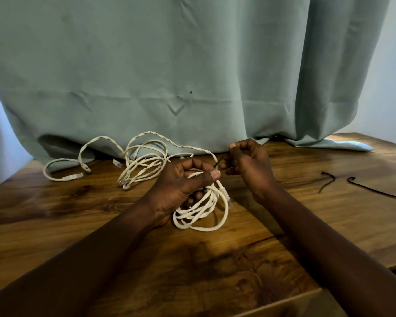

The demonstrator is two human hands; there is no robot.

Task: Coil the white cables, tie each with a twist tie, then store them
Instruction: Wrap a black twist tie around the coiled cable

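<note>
White coil [201,213] of cable, centre frame, is bunched in the left hand [181,188]. Its fingers and thumb grip the bundle at the top; the lower loops are on or just over the table [284,236], can't tell which. Right hand [247,165] pinches a dark twist tie [218,161], tip just beside the left thumb.

Step in hand looks like tying. To do it well: keep the loops squeezed together, pass the tie round every strand at the grip point, then twist the ends firmly so no loop slips.

Coil sits below and right of the left palm, and below and left of the right hand. Loose cables [142,161] lie untied on the table, upper left of the coil. Spare ties [327,181] lie at right of frame. Green-grey curtain [192,65] hangs behind.
</note>
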